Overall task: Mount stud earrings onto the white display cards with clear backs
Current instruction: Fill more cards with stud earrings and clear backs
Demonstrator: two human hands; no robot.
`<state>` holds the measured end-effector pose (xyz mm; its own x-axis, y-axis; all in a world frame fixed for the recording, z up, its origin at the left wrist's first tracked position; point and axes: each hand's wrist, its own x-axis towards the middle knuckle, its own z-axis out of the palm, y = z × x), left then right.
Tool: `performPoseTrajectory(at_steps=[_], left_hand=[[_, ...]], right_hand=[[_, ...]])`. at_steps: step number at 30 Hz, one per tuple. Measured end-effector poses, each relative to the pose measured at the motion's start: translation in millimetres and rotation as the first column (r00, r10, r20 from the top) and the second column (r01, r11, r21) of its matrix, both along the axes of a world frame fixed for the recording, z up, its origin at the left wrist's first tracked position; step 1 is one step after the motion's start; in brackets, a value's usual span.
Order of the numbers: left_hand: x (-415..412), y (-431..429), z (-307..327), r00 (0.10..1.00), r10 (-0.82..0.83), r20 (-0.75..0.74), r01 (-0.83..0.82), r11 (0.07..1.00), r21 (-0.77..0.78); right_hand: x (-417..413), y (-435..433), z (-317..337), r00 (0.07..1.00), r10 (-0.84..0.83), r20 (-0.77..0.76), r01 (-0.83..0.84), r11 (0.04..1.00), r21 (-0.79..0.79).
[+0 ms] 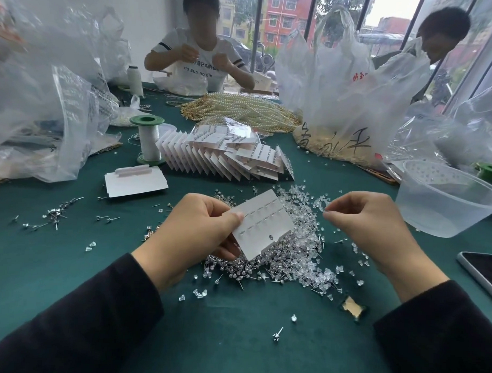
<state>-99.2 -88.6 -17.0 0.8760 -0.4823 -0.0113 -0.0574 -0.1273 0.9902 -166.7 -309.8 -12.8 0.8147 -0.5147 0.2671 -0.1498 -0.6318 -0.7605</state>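
My left hand (198, 226) grips a white display card (265, 229) by its left edge, back side up, with two rows of stud posts and clear backs showing. To the card's right, my right hand (366, 221) is held with thumb and forefinger pinched together; whatever sits between them is too small to make out. Under and around the card lies a heap of clear backs and stud earrings (300, 260) on the green table (234, 325). Several finished cards (226, 155) are fanned out behind the heap. A blank card stack (136, 179) lies to the left.
A clear plastic bowl (445, 204) stands at the right, a phone (484, 270) near the right edge. A thread spool (149, 139) and loose studs (54, 213) are on the left. Plastic bags (46, 109) and pearl strands (242, 108) fill the back, where two people sit.
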Motion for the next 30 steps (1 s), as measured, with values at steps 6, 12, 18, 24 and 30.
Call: performPoseTrajectory(at_steps=[6,12,18,24,30], left_hand=[[-2.2,-1.7,-1.4,0.999,-0.020,0.025,0.019,0.999,0.035],[-5.8,-4.0,-1.4,0.997,-0.055,0.061,0.052,0.997,0.048],[-8.5,-4.4,0.6,0.994,-0.061,0.091,0.058,0.998,0.034],[-8.8,-4.2,0.1,0.992,-0.058,0.116,0.055,0.998,0.031],[-9.5,-3.1,-1.1,0.980,-0.073,0.183,0.062,0.996,0.062]], right_hand=[[-5.4,33.8,5.3,0.965,0.153,0.215,-0.193,0.964,0.183],[-5.3,70.1,1.1,0.888,0.319,0.331,-0.362,0.929,0.074],[-2.0,77.0,-4.3,0.879,0.311,0.362,-0.354,0.934,0.056],[-2.5,82.7,-5.8,0.878,0.316,0.359,-0.353,0.935,0.040],[-1.7,81.4,-8.0,0.889,0.325,0.322,-0.372,0.923,0.096]])
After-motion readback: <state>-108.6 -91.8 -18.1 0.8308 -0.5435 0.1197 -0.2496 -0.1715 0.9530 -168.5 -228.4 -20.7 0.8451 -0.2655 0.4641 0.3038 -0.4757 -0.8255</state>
